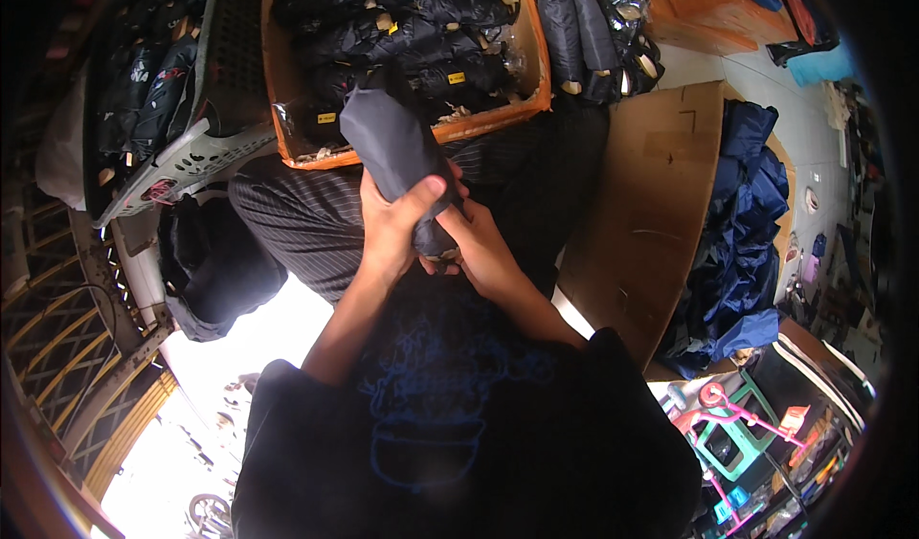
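Observation:
A dark grey folded umbrella [385, 135] slants up and away from my lap, its wide end at the far side. My left hand [391, 225] is wrapped round its lower part, with the thumb lying across the cloth. From the other side my right hand [477, 235] closes on the same lower end, where a small light-coloured part shows under the fingers. Some fingers of both hands are hidden behind the umbrella. Just beyond it stands an orange-edged carton [540, 56] packed with rows of black folded umbrellas [431, 41], several with yellow tags.
On the left, a grey-green plastic crate [235, 70] holds more black bundles. More folded umbrellas [574, 32] lie right of the carton. A brown cardboard box [643, 223] with dark blue cloth [747, 223] stands at my right, near a green stool [737, 434]. A metal lattice [77, 319] is at far left.

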{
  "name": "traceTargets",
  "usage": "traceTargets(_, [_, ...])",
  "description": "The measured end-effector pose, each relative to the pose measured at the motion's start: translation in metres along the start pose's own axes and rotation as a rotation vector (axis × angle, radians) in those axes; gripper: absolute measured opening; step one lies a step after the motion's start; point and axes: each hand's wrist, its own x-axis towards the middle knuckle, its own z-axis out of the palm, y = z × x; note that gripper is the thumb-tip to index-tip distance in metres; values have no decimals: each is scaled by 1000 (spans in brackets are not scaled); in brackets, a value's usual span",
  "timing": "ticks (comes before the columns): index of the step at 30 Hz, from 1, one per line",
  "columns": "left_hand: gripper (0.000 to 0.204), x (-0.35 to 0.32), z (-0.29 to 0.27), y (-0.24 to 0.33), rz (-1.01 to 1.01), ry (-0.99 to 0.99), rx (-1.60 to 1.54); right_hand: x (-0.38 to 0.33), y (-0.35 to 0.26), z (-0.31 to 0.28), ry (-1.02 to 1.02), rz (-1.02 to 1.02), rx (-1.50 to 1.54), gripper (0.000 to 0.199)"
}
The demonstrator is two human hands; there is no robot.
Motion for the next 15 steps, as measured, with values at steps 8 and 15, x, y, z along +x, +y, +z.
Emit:
traceTargets(8, [48,-11,-11,-3,18,-57,70,-4,-15,16,139,-81,-80,47])
traceTargets(15, [52,-21,-7,-3,-48,4,108,-2,-8,10,122,-76,-108,54])
